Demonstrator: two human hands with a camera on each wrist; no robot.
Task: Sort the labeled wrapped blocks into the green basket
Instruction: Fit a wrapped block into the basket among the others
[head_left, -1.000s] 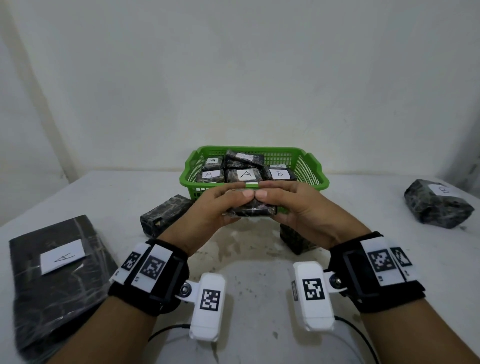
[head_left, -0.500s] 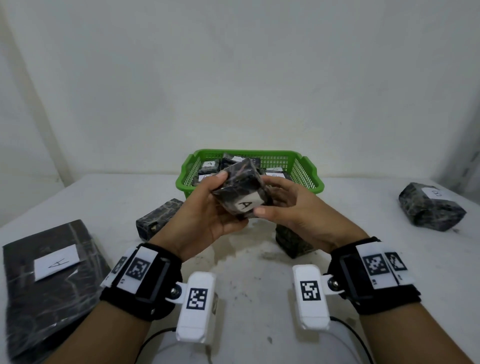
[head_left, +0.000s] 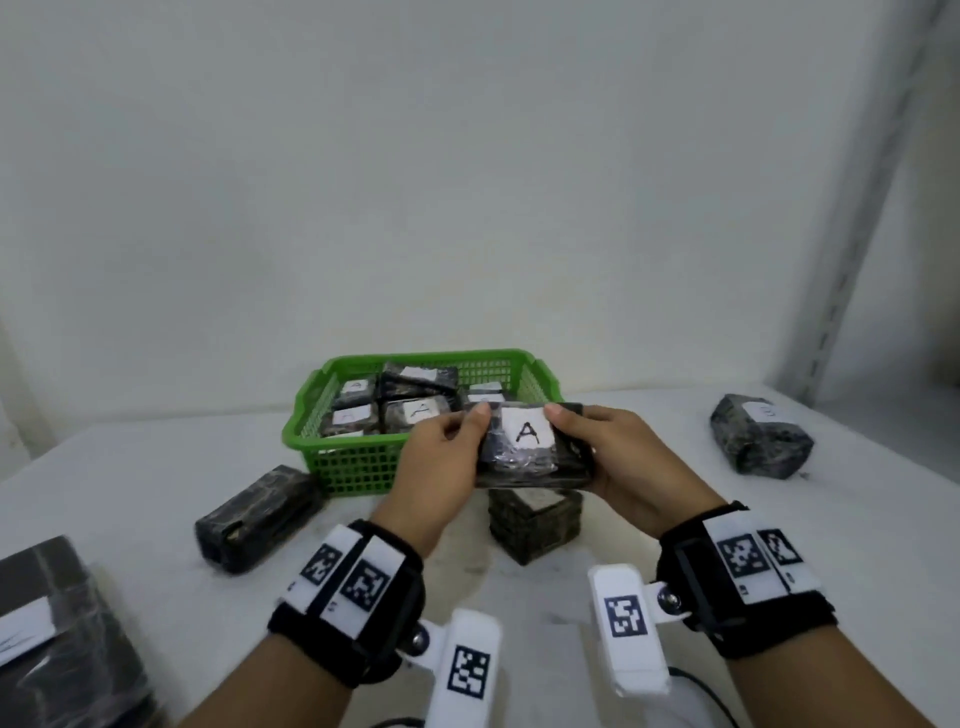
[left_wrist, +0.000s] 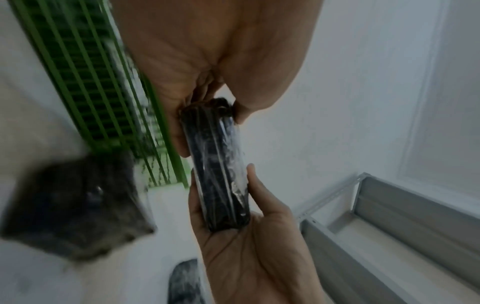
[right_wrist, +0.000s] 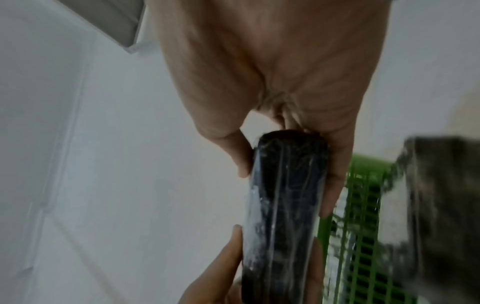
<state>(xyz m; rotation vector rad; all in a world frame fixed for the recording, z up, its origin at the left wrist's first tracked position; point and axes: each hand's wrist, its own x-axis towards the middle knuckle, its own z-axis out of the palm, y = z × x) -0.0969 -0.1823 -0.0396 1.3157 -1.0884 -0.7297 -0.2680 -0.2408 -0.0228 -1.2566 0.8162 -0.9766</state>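
The white counter (head_left: 156, 467) carries everything, backed by a plain pale wall. At its near left edge lies a large flat black wrapped slab (head_left: 62, 639) with a white label, only partly in view. The green basket (head_left: 363, 467) stands in the middle toward the wall, and holds several dark wrapped blocks (head_left: 410, 410) lying label-up, some reading A. Far to the right, well apart from the basket, a wrapped block with a white label (head_left: 758, 441) sits alone; its letter is too blurred to read. Left of the basket, near its front corner, a long dark block (head_left: 260, 512) lies on its side, and just in front of the basket another wrapped block (head_left: 535, 525) rests below the hands. Above that one, level with the basket's front right corner, both hands hold up a flat block labeled A (head_left: 530, 447), label facing the head camera. The left hand (head_left: 441, 457) grips its left end, thumb on top beside the label and fingers curled beneath; the right hand (head_left: 623, 462) grips the right end in the same way. Both wrist views show the block's thin edge pinched between thumb and fingers at each end.
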